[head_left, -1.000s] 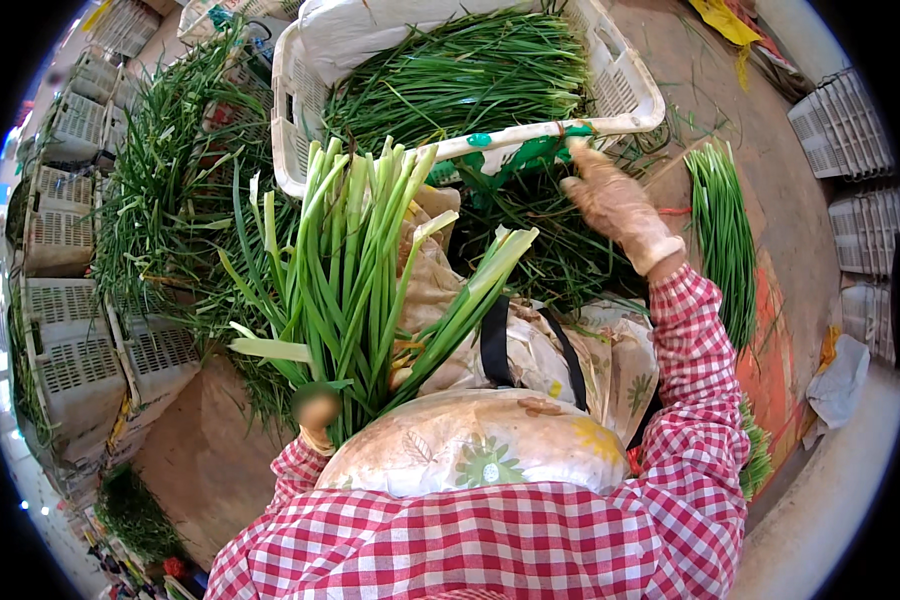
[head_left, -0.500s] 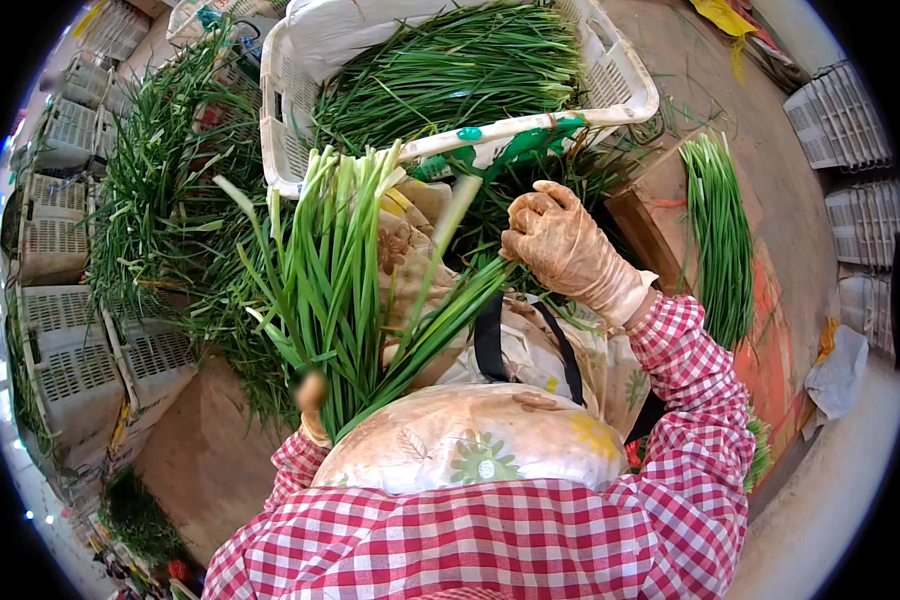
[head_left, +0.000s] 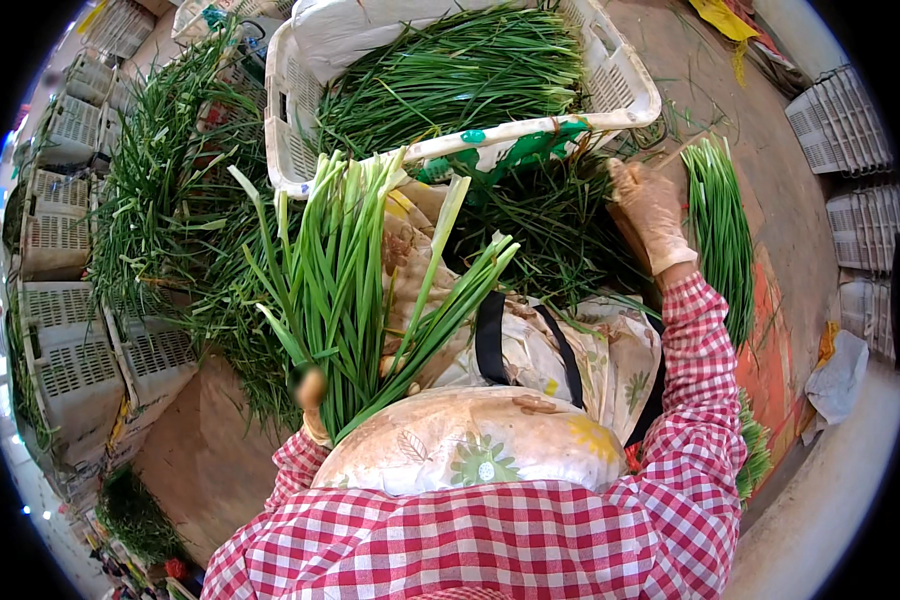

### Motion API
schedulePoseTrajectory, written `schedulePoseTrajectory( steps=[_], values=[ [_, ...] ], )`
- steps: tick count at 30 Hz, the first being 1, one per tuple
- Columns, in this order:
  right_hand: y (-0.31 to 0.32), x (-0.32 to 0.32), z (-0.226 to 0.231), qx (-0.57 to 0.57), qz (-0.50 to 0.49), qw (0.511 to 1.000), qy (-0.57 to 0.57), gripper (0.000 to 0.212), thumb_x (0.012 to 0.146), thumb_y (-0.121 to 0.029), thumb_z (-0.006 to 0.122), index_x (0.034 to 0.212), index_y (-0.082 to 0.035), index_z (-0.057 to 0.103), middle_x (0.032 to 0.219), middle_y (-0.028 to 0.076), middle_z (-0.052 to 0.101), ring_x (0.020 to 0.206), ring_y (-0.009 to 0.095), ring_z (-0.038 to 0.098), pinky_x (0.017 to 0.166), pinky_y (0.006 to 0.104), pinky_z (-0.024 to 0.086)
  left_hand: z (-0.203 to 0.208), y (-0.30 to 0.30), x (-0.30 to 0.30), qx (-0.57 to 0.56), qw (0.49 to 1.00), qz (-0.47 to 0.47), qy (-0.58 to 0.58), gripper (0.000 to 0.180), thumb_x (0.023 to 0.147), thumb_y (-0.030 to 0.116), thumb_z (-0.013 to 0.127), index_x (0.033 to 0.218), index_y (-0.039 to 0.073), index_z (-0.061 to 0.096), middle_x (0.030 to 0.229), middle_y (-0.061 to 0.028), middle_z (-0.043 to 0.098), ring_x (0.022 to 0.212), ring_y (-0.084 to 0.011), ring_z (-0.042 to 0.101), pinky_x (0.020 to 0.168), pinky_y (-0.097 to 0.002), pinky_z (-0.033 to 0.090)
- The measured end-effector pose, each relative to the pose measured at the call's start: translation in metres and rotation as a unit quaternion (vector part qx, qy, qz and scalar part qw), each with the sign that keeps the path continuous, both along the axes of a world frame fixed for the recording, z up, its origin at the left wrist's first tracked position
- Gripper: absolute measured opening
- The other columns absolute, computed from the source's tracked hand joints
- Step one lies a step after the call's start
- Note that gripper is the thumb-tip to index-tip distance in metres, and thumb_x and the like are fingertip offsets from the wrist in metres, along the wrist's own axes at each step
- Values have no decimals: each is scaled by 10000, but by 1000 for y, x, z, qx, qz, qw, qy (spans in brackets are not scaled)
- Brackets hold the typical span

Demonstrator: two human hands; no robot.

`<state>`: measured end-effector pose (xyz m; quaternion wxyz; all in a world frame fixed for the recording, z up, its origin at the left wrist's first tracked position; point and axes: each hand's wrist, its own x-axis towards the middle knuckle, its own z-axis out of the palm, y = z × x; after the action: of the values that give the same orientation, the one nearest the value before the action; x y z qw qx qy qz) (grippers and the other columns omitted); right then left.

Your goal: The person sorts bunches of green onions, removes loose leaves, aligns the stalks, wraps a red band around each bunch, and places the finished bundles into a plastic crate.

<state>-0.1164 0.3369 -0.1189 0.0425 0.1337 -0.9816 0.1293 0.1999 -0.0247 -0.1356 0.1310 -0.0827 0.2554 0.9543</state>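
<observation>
My left hand (head_left: 312, 402), partly hidden by leaves, is closed round the lower part of a loose bunch of garlic chives (head_left: 345, 270). The pale cut ends fan upward over my lap, a few stalks leaning off to the right. My right hand (head_left: 648, 205), in a stained glove, is held out to the right with its fingers curled. Whatever lies in those fingers, if anything, is too small to make out. Beneath and left of it spreads a dark heap of loose chive leaves (head_left: 540, 220). A stained, flower-patterned apron (head_left: 470, 440) covers my lap.
Ahead stands a white plastic crate (head_left: 288, 150) with chives laid inside. A tidy chive bundle (head_left: 718, 235) lies on a board at right. Tangled chives (head_left: 170, 190) pile up at left, beside white crates (head_left: 70, 340). More stacked crates (head_left: 838, 115) line the right wall.
My right hand has moved right, away from the bunch, to above the leaf heap's right edge. The stalks it was pulling at now stand free; my left hand has kept its hold.
</observation>
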Motion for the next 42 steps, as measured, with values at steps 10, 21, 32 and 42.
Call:
schedulePoseTrajectory(
  steps=[10, 21, 32, 42],
  values=[
    [-103, 51, 37, -220, 178, 838, -467, 191, 843, -225, 668, 908, -46, 664, 822, 76, 657, 846, 167, 598, 782, 324, 456, -26, -15, 16, -9, 999, -17, 28, 593, 954, 382, 446, 1398, 3, 340, 1374, -193, 430, 1183, -237, 512, 1009, -312, 428],
    [-69, 29, 7, 11, 234, 965, 120, 166, 814, -208, 624, 733, -67, 592, 702, 98, 584, 739, 282, 596, 689, 414, 456, 32, 15, -5, 86, 996, -1, -18, 816, 823, 531, 576, 1428, 59, 299, 1368, -247, 423, 1210, -414, 463, 1045, -539, 356],
    [-92, 40, 22, -234, 349, 901, -105, 336, 879, -313, 591, 1156, -124, 622, 1081, 135, 640, 988, 299, 606, 839, 375, 482, 37, 11, -1, 93, 993, 4, -71, 791, 791, 489, 636, 1386, 44, 365, 1353, -249, 439, 1209, -424, 463, 1048, -579, 331],
    [-105, 76, 51, -216, 310, 916, 135, 149, 832, -224, 634, 780, -87, 608, 736, 75, 570, 783, 255, 553, 877, 441, 401, 24, 8, 9, 37, 991, 87, -100, 819, 773, 450, 676, 1396, 37, 342, 1364, -212, 440, 1239, -344, 457, 1073, -522, 337]
  ],
)
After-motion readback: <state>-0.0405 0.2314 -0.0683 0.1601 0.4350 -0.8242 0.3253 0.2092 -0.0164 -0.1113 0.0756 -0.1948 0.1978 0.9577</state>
